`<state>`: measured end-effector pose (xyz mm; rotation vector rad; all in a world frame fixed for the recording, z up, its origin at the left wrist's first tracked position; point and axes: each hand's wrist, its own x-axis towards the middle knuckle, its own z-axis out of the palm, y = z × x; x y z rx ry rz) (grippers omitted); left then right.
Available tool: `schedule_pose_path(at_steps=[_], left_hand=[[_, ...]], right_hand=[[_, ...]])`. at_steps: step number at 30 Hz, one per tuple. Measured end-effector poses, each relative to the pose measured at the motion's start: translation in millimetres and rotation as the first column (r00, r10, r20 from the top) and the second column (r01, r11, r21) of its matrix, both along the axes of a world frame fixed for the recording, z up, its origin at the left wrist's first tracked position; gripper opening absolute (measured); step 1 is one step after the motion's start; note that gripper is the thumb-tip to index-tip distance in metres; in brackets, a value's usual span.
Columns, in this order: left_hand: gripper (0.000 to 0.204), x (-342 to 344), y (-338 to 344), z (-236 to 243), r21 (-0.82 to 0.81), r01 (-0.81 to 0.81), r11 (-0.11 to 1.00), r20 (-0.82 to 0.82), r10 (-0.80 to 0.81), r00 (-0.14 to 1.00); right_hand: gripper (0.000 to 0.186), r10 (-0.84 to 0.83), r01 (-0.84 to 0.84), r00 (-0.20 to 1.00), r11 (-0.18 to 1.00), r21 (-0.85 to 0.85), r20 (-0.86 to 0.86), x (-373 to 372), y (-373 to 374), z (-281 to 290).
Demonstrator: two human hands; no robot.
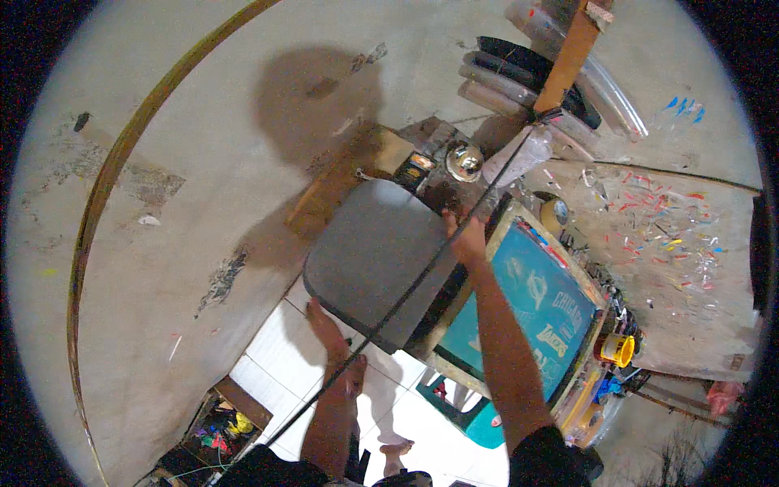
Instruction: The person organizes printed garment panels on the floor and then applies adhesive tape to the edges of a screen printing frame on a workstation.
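Grey board [373,252] beside lettered panel [487,325] meets left fingers [315,312], right fingers [451,221] (spread, hold unclear).

- The left forearm [326,426] rises nearly upright from the lower edge, its upper end bare beyond a dark left sleeve [272,469].
- The left hand [329,337] is bare, its fingers [316,315] pointing up and leftward; their exact curl is unclear.
- The right forearm [513,357], also bare, reaches farther up, slanting leftward from a dark right sleeve [550,458].
- The right hand [468,242] sits higher than the left, fingertips forward, finger details blurred.
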<state>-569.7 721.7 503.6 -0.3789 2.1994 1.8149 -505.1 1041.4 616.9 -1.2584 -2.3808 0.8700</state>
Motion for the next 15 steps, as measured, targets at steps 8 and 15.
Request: schedule_pose_path(at_steps=[8,15], left_hand=[[0.080,21,70,45,0.354,-0.250,0.901,0.273,0.156,0.949],[0.080,21,74,61,0.277,-0.243,0.930,0.390,0.123,0.913]], right_hand=[[0.082,0.253,-0.226,0.880,0.967,-0.114,0.401,-44,4,-36],[0.081,0.337,-0.342,0.927,0.940,0.003,0.164,-44,11,-32]])
